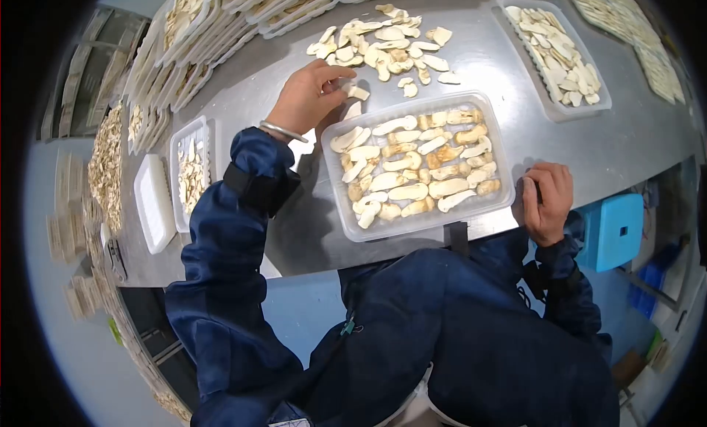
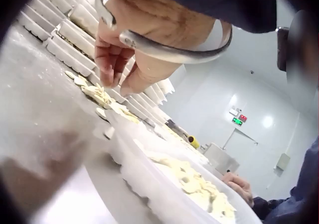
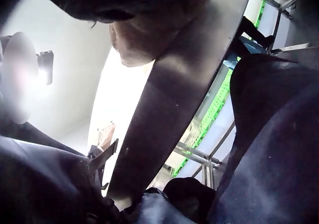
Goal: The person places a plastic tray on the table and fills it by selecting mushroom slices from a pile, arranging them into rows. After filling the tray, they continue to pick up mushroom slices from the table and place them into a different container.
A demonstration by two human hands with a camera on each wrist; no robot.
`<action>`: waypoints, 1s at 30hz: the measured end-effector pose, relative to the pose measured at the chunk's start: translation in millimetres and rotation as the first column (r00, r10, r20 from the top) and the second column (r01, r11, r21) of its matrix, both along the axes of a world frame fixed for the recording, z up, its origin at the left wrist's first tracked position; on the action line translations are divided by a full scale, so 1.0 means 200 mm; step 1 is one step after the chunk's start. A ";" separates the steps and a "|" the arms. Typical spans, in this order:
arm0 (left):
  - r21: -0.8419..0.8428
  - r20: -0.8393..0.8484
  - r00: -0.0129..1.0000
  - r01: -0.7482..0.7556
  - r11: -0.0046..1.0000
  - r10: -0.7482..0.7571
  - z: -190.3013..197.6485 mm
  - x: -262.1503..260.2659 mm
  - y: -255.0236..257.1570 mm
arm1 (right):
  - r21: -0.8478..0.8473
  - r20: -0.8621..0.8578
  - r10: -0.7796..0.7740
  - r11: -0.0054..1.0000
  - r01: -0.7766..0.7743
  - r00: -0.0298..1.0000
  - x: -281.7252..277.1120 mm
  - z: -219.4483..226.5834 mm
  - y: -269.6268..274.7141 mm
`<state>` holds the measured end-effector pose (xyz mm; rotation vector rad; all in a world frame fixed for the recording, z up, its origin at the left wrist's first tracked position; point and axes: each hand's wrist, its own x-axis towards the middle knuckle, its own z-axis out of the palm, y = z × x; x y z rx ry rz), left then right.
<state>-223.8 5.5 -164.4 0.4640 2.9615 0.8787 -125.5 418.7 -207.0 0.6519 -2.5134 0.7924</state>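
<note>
A translucent plastic tray (image 1: 341, 219) stands at the table's front, with mushroom slices (image 1: 403, 162) laid out in rows inside it. My left hand (image 1: 308, 97) hovers past its far left corner, fingers bent loosely and thumb apart from them; nothing shows between the fingertips in the left wrist view. Two loose slices (image 1: 357, 92) lie on the table beside that hand. Farther back spreads a loose pile of slices (image 1: 390, 47). My right hand (image 1: 546, 202) rests at the table's front edge, right of the tray, its fingers loosely curled and holding nothing.
A filled tray (image 1: 605, 103) stands at the back right. Stacked trays of slices (image 1: 177, 66) line the back left. On the left sit a partly filled tray (image 1: 206, 180) and a white upturned-looking tray (image 1: 153, 204). A blue box (image 1: 613, 232) stands below the table's right edge.
</note>
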 end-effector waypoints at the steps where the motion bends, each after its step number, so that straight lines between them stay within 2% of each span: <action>1: -0.005 0.029 0.999 0.022 1.000 -0.022 -0.01 -0.02 0.00 | -0.009 0.002 -0.007 1.000 0.007 1.000 0.00 0.00 0.00; 4: -0.078 0.134 0.991 0.037 0.996 -0.026 0.00 -0.06 0.00 | -0.016 0.009 -0.015 1.000 0.015 1.000 0.00 0.00 -0.01; 5: -0.063 0.124 0.992 0.016 0.998 -0.008 -0.02 -0.07 -0.01 | -0.012 0.007 -0.012 1.000 0.012 1.000 0.00 0.00 -0.01; 8: 0.007 0.240 0.968 -0.070 0.998 0.066 0.01 -0.07 -0.02 | -0.004 0.009 -0.006 1.000 0.006 1.000 0.00 0.00 -0.01; 11: 0.327 0.324 0.945 -0.156 0.932 0.045 0.00 -0.05 -0.09 | 0.000 0.003 -0.005 1.000 0.005 1.000 0.00 0.00 -0.01; 14: 0.441 0.361 0.933 -0.152 0.884 -0.020 0.13 0.11 0.08 | 0.005 0.002 -0.003 1.000 0.003 1.000 0.00 -0.01 0.00; 15: 0.384 0.334 0.942 -0.118 0.916 -0.019 0.10 0.14 0.11 | 0.005 -0.001 0.000 1.000 0.000 1.000 0.00 -0.01 -0.01; 16: 0.458 0.386 0.922 -0.170 0.873 -0.023 0.09 0.18 0.15 | 0.004 -0.002 0.004 1.000 -0.004 1.000 0.00 0.00 -0.01; 18: 0.353 0.342 0.936 -0.206 0.913 0.080 0.08 0.22 0.23 | 0.005 -0.002 0.003 1.000 -0.003 1.000 0.00 0.00 -0.01; 21: 0.308 0.207 0.971 -0.178 0.935 0.117 0.04 0.26 0.26 | -0.002 -0.017 0.013 1.000 -0.013 1.000 0.00 0.00 0.00; 24: 0.208 0.017 0.998 -0.058 0.976 0.056 0.05 0.27 0.26 | -0.001 -0.008 0.008 1.000 -0.008 1.000 0.00 -0.01 0.00; 27: 0.153 -0.052 0.995 -0.070 0.986 0.079 0.09 0.26 0.28 | -0.005 -0.004 0.006 1.000 -0.006 1.000 0.00 -0.01 0.00; 30: 0.086 -0.193 0.980 -0.033 0.996 0.049 0.10 0.16 0.20 | -0.004 -0.002 -0.001 1.000 0.001 1.000 0.00 -0.01 0.00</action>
